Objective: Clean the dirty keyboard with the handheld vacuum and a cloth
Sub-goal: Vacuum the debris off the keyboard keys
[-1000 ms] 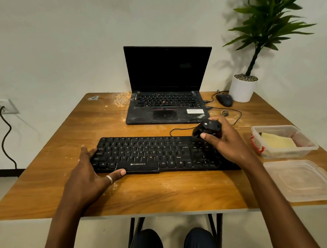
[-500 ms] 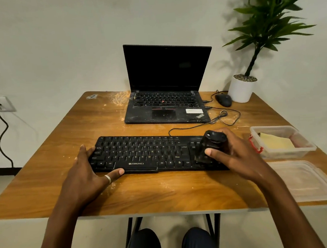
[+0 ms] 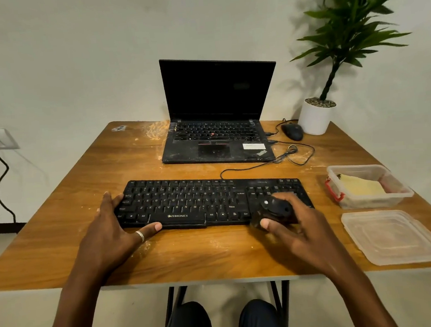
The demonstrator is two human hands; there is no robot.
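A black keyboard (image 3: 186, 201) lies across the middle of the wooden table (image 3: 191, 251), dust on its keys. My left hand (image 3: 111, 232) holds the keyboard's left end, thumb against the front edge and fingers along the side. My right hand (image 3: 295, 229) grips a small black handheld vacuum (image 3: 273, 210), which sits over the keyboard's front right corner. A yellow cloth (image 3: 362, 187) lies in an open clear plastic box (image 3: 353, 202) at the right.
A dusty open laptop (image 3: 215, 142) stands behind the keyboard, its cable (image 3: 251, 166) looping across the table. A black mouse (image 3: 292, 131) and a potted plant (image 3: 316, 118) sit at the back right. The box's lid (image 3: 390, 236) lies near the front right edge.
My right hand has drawn the vacuum from the keyboard's back right toward its front right corner. My left hand has stayed on the left end.
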